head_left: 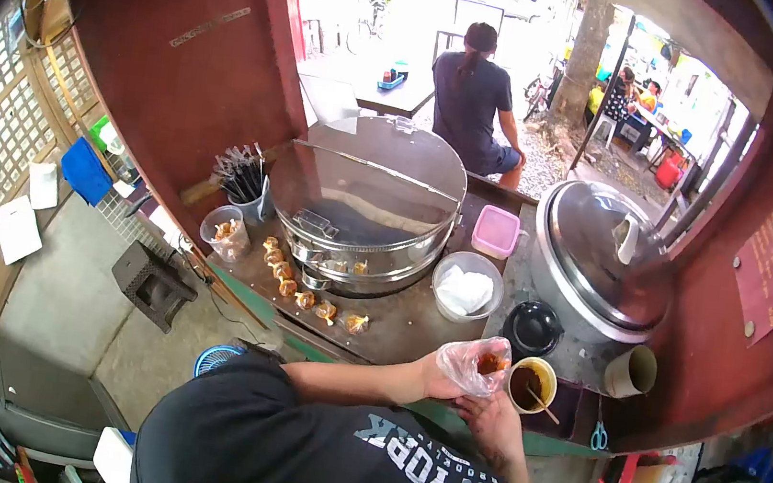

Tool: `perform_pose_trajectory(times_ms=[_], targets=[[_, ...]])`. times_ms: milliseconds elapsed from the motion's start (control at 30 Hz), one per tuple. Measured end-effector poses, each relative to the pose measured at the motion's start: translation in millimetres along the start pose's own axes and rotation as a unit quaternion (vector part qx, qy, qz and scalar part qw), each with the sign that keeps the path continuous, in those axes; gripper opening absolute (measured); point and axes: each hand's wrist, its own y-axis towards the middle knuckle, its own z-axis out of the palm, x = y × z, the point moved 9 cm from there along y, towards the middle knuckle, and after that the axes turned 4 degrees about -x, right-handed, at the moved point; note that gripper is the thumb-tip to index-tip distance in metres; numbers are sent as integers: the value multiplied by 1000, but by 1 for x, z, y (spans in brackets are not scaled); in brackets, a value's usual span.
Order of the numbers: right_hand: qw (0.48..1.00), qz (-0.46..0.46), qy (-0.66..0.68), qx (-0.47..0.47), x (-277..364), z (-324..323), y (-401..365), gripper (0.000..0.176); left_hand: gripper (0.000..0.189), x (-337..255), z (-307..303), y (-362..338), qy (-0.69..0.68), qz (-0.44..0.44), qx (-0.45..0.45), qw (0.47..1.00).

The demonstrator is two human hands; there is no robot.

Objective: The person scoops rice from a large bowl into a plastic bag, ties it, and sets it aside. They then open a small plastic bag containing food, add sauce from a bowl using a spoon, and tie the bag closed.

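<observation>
My left hand (433, 379) holds a small clear plastic bag (468, 367) with reddish-brown sauce inside. Just below it, my right hand (493, 423) has its fingers curled against the bag's lower edge, partly hidden from view. Right of the bag stands a tub of brown sauce (530, 387) with a wooden stick leaning in it. A black bowl (532, 328) sits behind that tub. White plastic bags (464, 292) lie in a clear round container (491, 310). Several small tied sauce bags (304, 300) form a line along the counter to the left.
A large lidded steel steamer (366, 210) stands mid-counter, and a big steel pot (601, 258) at right. A pink box (497, 232) sits between them. Scissors (599, 436) hang at the front edge. A person (472, 98) sits outside with their back turned.
</observation>
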Motion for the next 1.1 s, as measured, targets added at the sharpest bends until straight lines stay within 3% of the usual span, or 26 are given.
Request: perform_pose_trajectory(times_ms=[33, 67, 167, 333, 467, 567, 733, 833, 867, 967, 1000, 1100], targets=[[998, 26, 58, -2, -7, 0, 5, 30, 12, 6, 5, -5, -110, -67, -5, 992], [998, 32, 57, 3, -8, 2, 9, 29, 12, -1, 7, -6, -110, -47, 16, 993], [996, 64, 64, 26, -14, 8, 17, 28, 12, -16, -1, -15, -89, -1, -7, 996], [986, 120, 85, 80, -27, 23, 27, 25, 18, -27, -14, -25, -79, 18, 60, 995], [987, 115, 102, 42, -7, 46, 29, 23, 26, -45, -37, -45, -12, 66, 7, 998], [996, 69, 42, 48, 2, 54, 38, 21, 32, -57, -30, -59, 63, 120, 90, 987], [998, 16, 35, 48, 23, 68, 49, 11, 46, -68, -84, -64, 208, 85, -43, 973], [997, 4, 66, 49, 35, 80, 54, 10, 47, -86, -70, -72, 396, 141, -64, 905], [995, 7, 78, 55, 38, 87, 52, 11, 61, -91, -69, -71, 398, 136, -65, 905], [995, 2, 66, 77, 39, 93, 57, 11, 80, -111, -38, -80, 593, 279, -75, 751], [995, 3, 63, 76, 39, 93, 59, 10, 99, -113, -15, -85, 711, 312, -43, 629], [997, 2, 35, 74, 38, 96, 60, 9, 100, -108, 38, -93, 740, 367, 15, 564]])
